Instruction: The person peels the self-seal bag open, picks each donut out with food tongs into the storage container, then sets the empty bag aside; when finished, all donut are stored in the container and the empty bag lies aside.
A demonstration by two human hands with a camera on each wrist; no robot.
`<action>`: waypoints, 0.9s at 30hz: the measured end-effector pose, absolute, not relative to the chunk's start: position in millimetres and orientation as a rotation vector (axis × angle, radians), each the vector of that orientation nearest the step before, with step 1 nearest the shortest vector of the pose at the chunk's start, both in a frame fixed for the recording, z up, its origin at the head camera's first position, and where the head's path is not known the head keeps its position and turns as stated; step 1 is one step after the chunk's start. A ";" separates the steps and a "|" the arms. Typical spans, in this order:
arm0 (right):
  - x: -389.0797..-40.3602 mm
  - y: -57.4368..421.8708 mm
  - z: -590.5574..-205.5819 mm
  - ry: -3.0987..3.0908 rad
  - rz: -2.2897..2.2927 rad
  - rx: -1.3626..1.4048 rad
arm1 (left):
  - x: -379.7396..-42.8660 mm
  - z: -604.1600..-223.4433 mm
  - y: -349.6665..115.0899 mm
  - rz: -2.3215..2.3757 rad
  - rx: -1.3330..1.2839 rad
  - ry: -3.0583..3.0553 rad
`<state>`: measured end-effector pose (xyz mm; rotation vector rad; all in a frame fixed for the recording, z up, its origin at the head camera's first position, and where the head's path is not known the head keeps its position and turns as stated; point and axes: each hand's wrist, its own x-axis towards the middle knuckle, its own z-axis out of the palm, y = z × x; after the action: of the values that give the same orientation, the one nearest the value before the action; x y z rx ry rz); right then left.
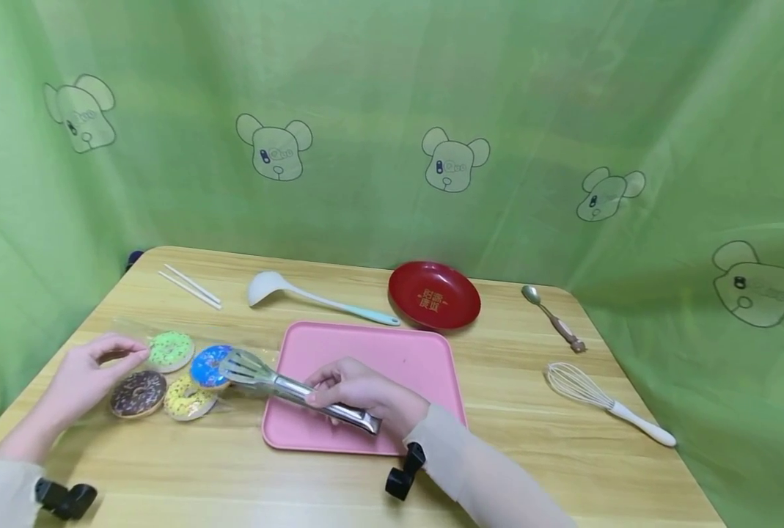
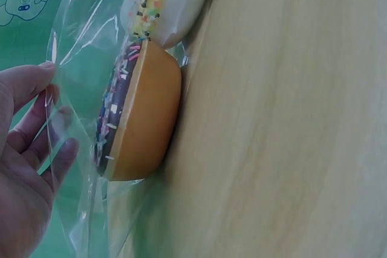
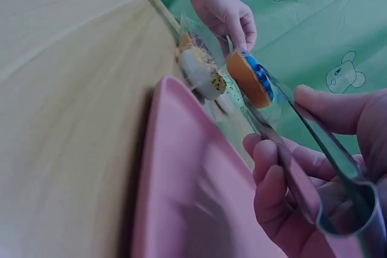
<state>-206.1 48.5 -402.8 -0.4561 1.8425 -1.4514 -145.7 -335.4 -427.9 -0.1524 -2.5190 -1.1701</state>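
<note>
My left hand (image 1: 94,370) pinches the edge of a clear plastic bag (image 2: 75,125) between thumb and finger. In my right hand (image 1: 358,389) is a pair of metal tongs (image 1: 292,389), gripped along both arms. The tongs' slotted ends sit around the blue doughnut (image 3: 248,80), which looks tilted up at the bag. Green (image 1: 171,350), yellow (image 1: 189,400) and chocolate (image 1: 138,394) doughnuts with sprinkles lie in or on the bag, beside my left hand. Under my right hand is a pink tray (image 1: 378,345). Whether the blue doughnut is fully out of the bag is hard to tell.
Behind the tray are a white ladle with a turquoise handle (image 1: 319,297) and a red plate (image 1: 434,293). White chopsticks (image 1: 190,286) lie back left. To the right are a spoon (image 1: 553,319) and a whisk (image 1: 609,403). A green curtain (image 1: 365,132) hangs behind the table.
</note>
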 end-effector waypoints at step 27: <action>-188.8 171.9 -397.0 1.994 -1.501 -0.405 | -144.4 -430.9 -334.9 -1.182 -0.160 -2.522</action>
<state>-188.8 171.9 -397.0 -0.4046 1.9940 -1.5007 -144.4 -334.9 -430.9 -0.1604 -2.5222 -1.1815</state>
